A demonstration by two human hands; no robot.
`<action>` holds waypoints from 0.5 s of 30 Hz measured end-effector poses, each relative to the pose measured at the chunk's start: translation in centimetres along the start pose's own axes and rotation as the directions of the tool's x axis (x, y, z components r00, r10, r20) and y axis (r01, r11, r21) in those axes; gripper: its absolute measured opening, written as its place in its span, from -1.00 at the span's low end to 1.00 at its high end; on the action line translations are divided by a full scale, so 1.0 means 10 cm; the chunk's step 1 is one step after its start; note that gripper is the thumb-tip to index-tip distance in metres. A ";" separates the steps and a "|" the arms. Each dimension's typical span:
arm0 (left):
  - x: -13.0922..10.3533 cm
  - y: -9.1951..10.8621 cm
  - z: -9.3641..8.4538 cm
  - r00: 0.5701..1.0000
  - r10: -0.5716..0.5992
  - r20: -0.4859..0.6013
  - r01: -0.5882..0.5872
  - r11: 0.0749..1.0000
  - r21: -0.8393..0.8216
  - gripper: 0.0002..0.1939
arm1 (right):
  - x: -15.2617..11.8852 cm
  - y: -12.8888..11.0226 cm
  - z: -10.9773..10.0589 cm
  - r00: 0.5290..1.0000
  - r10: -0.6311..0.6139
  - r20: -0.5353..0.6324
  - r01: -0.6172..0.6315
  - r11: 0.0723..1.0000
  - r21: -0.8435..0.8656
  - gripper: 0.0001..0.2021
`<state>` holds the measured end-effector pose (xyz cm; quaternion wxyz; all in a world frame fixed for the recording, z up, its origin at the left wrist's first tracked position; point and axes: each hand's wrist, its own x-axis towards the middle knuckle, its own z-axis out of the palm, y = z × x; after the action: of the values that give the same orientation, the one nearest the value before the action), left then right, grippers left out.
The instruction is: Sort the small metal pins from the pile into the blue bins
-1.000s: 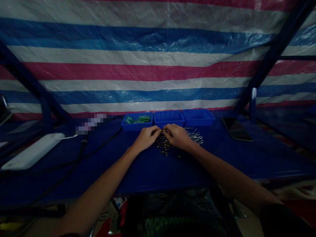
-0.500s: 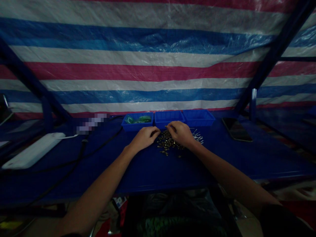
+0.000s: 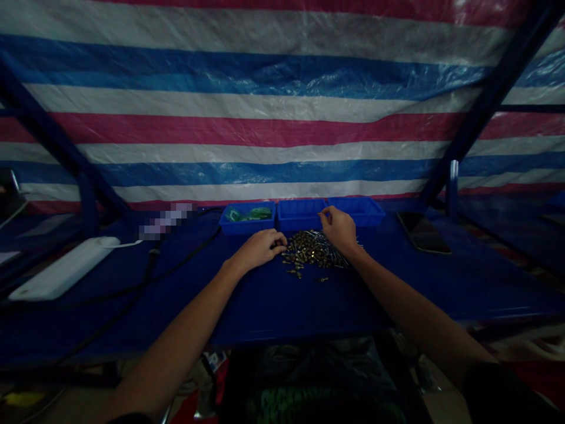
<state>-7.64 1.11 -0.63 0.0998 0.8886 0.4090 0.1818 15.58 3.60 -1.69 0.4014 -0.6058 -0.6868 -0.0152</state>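
A pile of small brass-coloured and silvery metal pieces (image 3: 311, 250) lies on the blue table (image 3: 282, 312). At the pile's left edge rests my left hand (image 3: 261, 247), its fingers curled together; what they hold, if anything, is too small to name. My right hand (image 3: 339, 228) is above the back right of the pile, near the front of the middle blue bin (image 3: 298, 222). Its thumb and forefinger are pinched together, and whatever is between them cannot be made out.
A left blue bin (image 3: 247, 227) holds green bags, and a right blue bin (image 3: 364, 218) stands beside the middle one. A phone (image 3: 424, 231) lies at the right. At the left are a white power strip (image 3: 66, 268) and dark cables. Striped sheeting hangs behind.
My right hand has moved right and slightly up, from over the pile toward the bins, uncovering more metal pieces. My left hand has stayed nearly in place, with its fingers curled a little more.
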 end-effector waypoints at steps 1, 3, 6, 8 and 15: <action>0.00 -0.01 0.00 1.000 -0.003 -0.003 0.003 1.000 0.004 -0.87 | 0.00 0.01 0.01 1.000 0.010 0.010 -0.010 1.000 -0.005 -0.76; 0.00 -0.01 0.01 1.000 -0.010 -0.010 0.010 1.000 0.004 -0.88 | 0.01 0.01 0.03 0.999 0.025 0.023 -0.025 1.000 -0.005 -0.76; 0.00 -0.01 0.01 0.999 -0.023 -0.030 0.023 1.000 -0.012 -0.88 | 0.01 0.01 0.03 0.999 0.042 0.030 -0.043 0.999 0.008 -0.77; 0.00 0.00 0.00 0.998 -0.032 -0.052 0.031 0.999 -0.023 -0.88 | 0.00 0.01 0.03 0.998 0.051 0.032 -0.052 0.999 0.008 -0.77; 0.02 0.09 -0.05 0.983 -0.094 -0.158 0.079 0.992 -0.097 -0.83 | -0.02 -0.04 -0.02 0.999 -0.019 0.051 0.018 1.000 0.016 -0.77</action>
<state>-7.06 0.70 0.16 0.1139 0.8468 0.4455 0.2673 15.31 3.29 -1.49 0.3884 -0.5965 -0.7024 0.0019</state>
